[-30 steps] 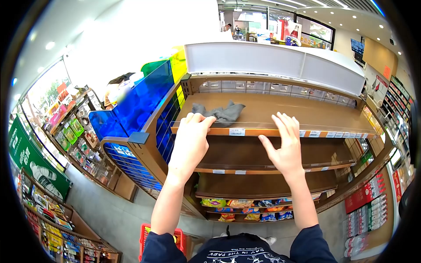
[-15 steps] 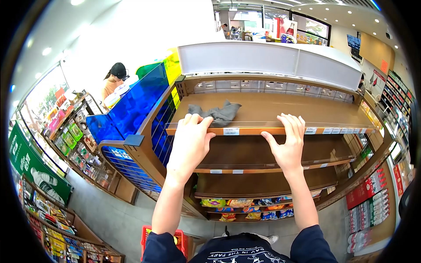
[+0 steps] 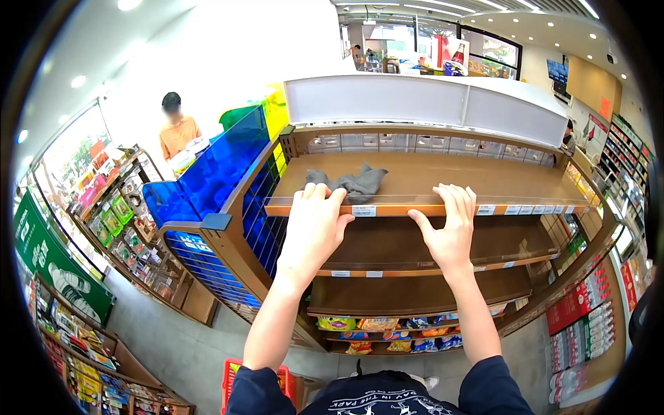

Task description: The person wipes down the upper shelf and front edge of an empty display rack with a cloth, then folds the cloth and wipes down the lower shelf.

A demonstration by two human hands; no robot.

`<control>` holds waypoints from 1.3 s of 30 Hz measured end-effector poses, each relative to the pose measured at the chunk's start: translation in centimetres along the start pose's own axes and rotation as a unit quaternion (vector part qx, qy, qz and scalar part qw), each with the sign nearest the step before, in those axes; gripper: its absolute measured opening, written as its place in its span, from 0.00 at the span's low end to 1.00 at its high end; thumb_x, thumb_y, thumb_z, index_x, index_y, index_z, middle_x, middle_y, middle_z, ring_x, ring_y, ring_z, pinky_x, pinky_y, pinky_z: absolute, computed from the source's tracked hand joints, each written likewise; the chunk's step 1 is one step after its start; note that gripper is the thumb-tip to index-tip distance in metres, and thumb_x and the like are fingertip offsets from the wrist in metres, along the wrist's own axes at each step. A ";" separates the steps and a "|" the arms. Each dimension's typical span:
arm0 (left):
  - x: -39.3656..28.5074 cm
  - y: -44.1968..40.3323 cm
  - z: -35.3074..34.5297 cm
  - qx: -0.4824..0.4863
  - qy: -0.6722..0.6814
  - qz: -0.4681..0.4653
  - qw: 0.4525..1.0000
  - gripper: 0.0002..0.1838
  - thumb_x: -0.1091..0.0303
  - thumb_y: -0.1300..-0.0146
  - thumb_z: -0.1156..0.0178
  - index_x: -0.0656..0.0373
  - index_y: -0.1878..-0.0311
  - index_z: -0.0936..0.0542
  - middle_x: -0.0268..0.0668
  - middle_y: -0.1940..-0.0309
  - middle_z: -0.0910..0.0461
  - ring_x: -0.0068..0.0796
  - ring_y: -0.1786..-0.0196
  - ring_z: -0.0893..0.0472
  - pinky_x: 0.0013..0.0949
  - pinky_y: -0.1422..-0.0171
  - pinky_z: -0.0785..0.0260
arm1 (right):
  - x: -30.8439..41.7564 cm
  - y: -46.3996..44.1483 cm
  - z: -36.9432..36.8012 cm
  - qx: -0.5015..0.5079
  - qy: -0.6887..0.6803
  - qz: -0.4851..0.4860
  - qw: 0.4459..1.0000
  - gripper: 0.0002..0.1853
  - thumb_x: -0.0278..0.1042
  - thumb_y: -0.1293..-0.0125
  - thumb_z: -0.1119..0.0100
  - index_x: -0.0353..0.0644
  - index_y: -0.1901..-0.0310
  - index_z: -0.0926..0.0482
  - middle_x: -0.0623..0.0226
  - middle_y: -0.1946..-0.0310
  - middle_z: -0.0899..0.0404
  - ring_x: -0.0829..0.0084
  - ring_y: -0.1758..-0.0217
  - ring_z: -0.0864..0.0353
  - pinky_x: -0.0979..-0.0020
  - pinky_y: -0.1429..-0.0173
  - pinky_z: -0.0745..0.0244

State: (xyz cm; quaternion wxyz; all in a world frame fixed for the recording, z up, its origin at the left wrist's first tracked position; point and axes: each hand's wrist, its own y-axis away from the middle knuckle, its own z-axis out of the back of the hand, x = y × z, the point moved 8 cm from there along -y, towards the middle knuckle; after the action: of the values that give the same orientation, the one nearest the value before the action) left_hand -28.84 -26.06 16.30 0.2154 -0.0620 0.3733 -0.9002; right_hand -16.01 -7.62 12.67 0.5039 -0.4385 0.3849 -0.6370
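Note:
My left hand [image 3: 312,225] grips the front edge of the top brown shelf [image 3: 477,176], its fingers over the top and its thumb below. To the right, my right hand [image 3: 449,225] clasps the same front edge [image 3: 398,210], thumb at the lower side. Price labels [image 3: 363,210] sit along this edge, one beside my left thumb. A crumpled dark grey cloth [image 3: 363,183] lies on the shelf just behind my left fingers. Both hands' fingertips are partly hidden beyond the edge.
Lower shelves [image 3: 422,290] stand beneath, with snack bags [image 3: 377,324] near the bottom. Blue translucent panels [image 3: 232,162] flank the left side. A red basket [image 3: 230,377] is by my feet. Another person [image 3: 178,131] stands at back left; bottle packs [image 3: 584,332] are at right.
My left hand has shifted slightly right along the shelf edge; my right hand stays nearly in place. The view has moved a little. The person at back left has raised their head.

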 end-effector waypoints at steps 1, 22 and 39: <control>-0.1 0.0 -0.1 0.000 -0.004 0.000 1.000 0.19 0.67 0.41 0.28 0.61 0.48 0.18 0.42 0.59 0.21 0.45 0.50 0.23 0.44 0.43 0.31 | 0.0 0.0 0.0 -0.001 0.000 0.001 1.000 0.29 0.47 0.45 0.21 0.38 0.48 0.20 0.59 0.47 0.21 0.55 0.36 0.27 0.50 0.23 0.39; 0.2 0.2 -0.7 -0.015 0.013 0.043 0.999 0.18 0.69 0.41 0.28 0.62 0.49 0.18 0.45 0.57 0.21 0.48 0.48 0.23 0.45 0.37 0.31 | -4.7 -0.1 3.6 -0.036 0.053 0.029 0.998 0.23 0.44 0.42 0.22 0.38 0.52 0.18 0.59 0.52 0.18 0.56 0.43 0.23 0.48 0.26 0.38; -0.3 0.2 -0.4 -0.022 0.002 0.044 0.999 0.19 0.70 0.43 0.28 0.64 0.48 0.18 0.46 0.58 0.21 0.49 0.49 0.23 0.45 0.39 0.30 | -5.0 -0.3 3.8 -0.019 0.004 0.010 1.000 0.11 0.32 0.35 0.31 0.40 0.53 0.17 0.63 0.55 0.17 0.59 0.45 0.23 0.52 0.27 0.39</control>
State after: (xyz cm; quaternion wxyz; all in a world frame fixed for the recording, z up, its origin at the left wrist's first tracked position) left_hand -28.60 -25.79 15.90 0.2522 -0.0484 0.3963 -0.8815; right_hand -11.92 -2.85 13.32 0.5000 -0.4412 0.4032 -0.6268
